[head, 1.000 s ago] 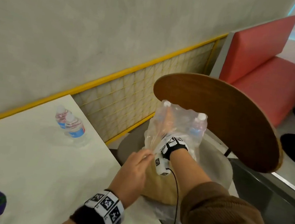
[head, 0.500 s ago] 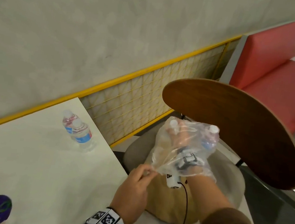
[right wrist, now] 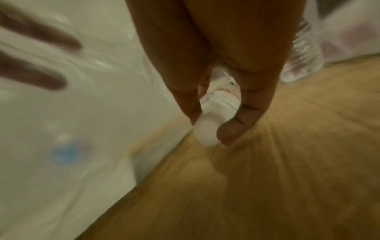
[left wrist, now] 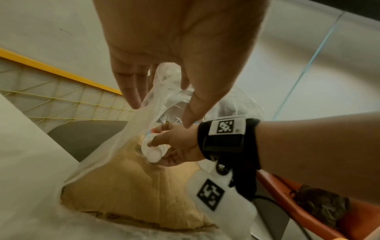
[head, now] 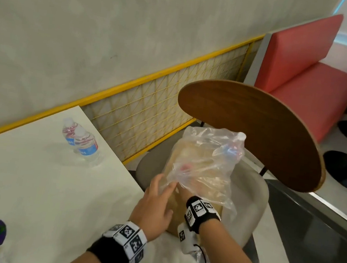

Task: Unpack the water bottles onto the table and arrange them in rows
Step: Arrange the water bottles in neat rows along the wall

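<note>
We push the wrap open with our flat left grip so our right grip, curled round a bottle inside it, can pull that bottle out to the tabletop.

Two small clear bottles with white caps and blue labels stand upright on the white table, near its far right corner. The front bottle partly hides the rear bottle, and they are touching or very nearly so. A third bottle, with the same ribbed clear body and white cap, lies tilted in my right hand, gripped round its neck and shoulder, inside the crumpled clear plastic wrap. A fourth bottle stands upright at the wrap's far right side, its cap pressing against the film.
</note>
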